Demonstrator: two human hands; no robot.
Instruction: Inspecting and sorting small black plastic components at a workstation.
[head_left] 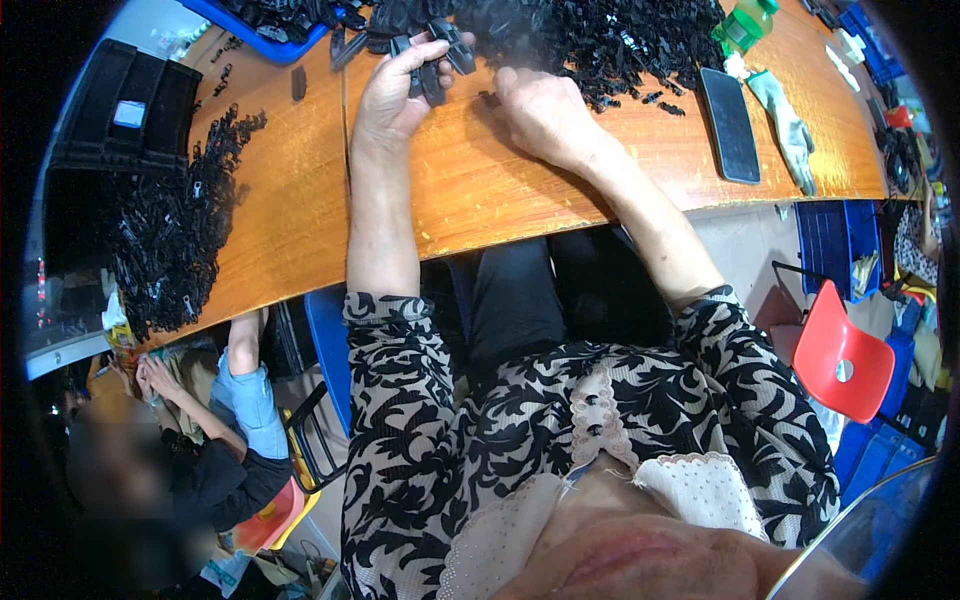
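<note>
My left hand is raised above the wooden table, its fingers closed round several black plastic pieces. They look like small clips or molded parts, but their exact kind does not show. Just to the right, my right hand rests low over the tabletop with curled fingers. Something small and dark shows by its fingertips, too little of it to name. Beyond both hands spreads a large heap of small black parts.
Another black heap lies at the left beside a black crate. A blue tray stands far left. Toward the right are a phone, a glove and a green bottle. A co-worker sits at the lower left; a red chair stands right.
</note>
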